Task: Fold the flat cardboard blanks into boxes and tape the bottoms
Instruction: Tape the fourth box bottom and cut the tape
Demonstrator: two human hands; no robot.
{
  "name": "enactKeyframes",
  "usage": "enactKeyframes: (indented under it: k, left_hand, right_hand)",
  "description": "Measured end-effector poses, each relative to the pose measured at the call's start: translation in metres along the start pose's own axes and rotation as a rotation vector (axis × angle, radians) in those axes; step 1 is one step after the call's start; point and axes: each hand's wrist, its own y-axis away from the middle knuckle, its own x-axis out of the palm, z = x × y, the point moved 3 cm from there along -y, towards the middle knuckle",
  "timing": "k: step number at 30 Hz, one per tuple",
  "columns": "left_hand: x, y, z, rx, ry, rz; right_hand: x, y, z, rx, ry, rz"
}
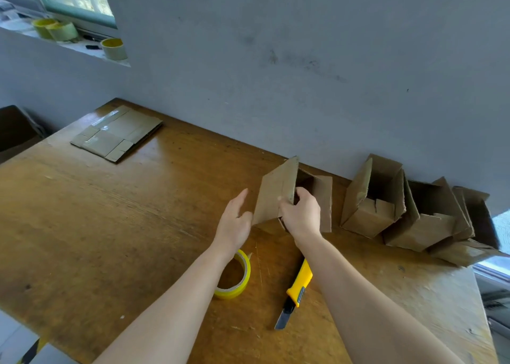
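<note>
Half-opened cardboard box (276, 195), mid-frame: right hand (300, 214) grasps its flap; left hand (234, 220) released, fingers straight; finished boxes (400, 211) at right hold nothing visible.

Tabletop (110, 225) open leftward — flat blanks (117, 133) sit far back. Folded boxes (367, 217) block the right, against the wall (303, 73).

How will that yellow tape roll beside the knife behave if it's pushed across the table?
It will probably slide rather than roll: the yellow tape roll lies flat, hole up, on the glossy wooden table. It is likely light, being a hollow ring. What looks like a loose tab sticks up at its far edge and might snag.
</note>
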Motion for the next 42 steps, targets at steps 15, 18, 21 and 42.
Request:
enactKeyframes:
  k: [15, 18, 21, 42]
  left_hand:
    - [0.026, -0.017, -0.004, -0.028, -0.353, 0.009]
    - [0.035, -0.023, -0.013, 0.025, -0.44, -0.005]
    - [0.047, -0.036, -0.02, 0.085, -0.492, 0.009]
    - [0.138, -0.111, -0.067, 0.187, -0.572, 0.141]
  right_hand:
    - [-0.032, 0.005, -0.029, 0.003, 0.317, -0.222]
    - [-0.036, 0.002, -0.038, 0.014, 0.186, -0.179]
    - [-0.047, -0.005, -0.041, 0.007, 0.149, -0.244]
    - [-0.108, -0.081, -0.048, 0.132, 0.472, -0.41]
